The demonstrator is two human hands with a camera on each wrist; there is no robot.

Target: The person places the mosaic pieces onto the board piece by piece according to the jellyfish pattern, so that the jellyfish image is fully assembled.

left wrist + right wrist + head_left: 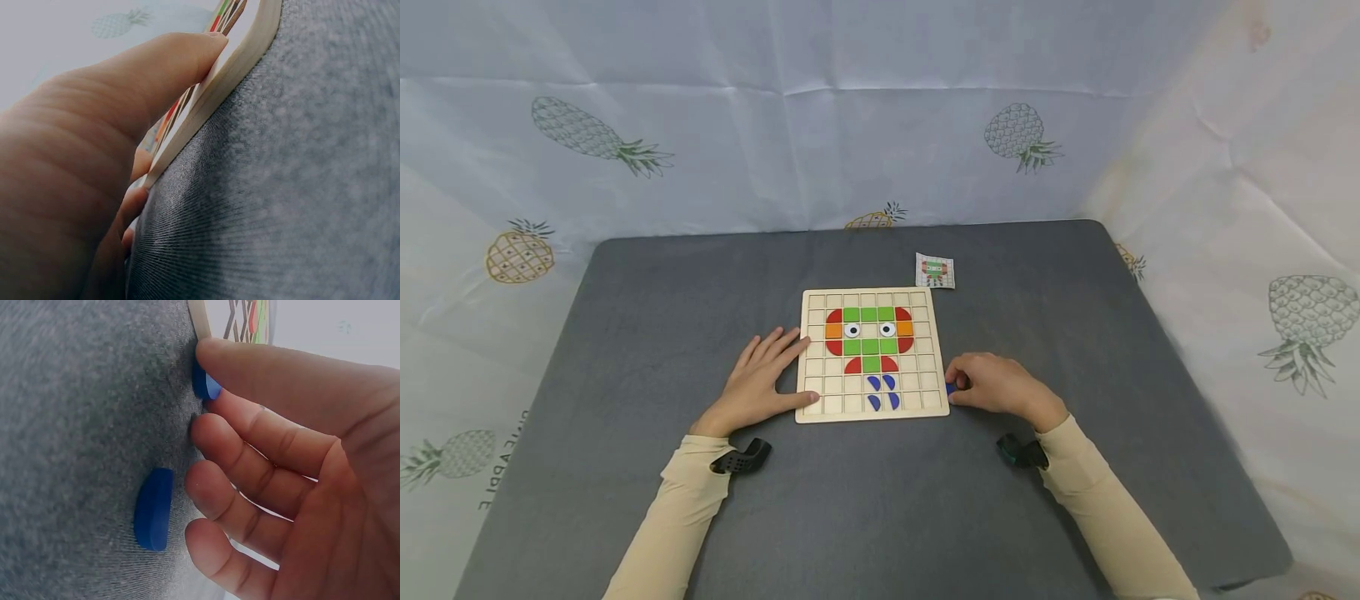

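Observation:
A square wooden grid board (820, 367) lies on the grey table. Green, red and orange pieces and two eye pieces form a figure on it, with several blue half-round pieces (889, 382) below. My left hand (758, 383) is spread at the board's left side, its thumb (181, 56) and fingertips resting on the edge. Beside the board's right edge, my right hand (1000, 384) pinches a blue half-round piece (205, 384) between thumb and forefinger, at the tabletop. Another blue half-round piece (154, 510) lies on the table under that hand's other fingers, hidden in the head view.
Behind the board's far right corner lies a small picture card (936, 272) showing a similar figure. The grey tabletop (880, 508) extends around the board. A white cloth (880, 150) printed with pineapples hangs behind the table and at its sides.

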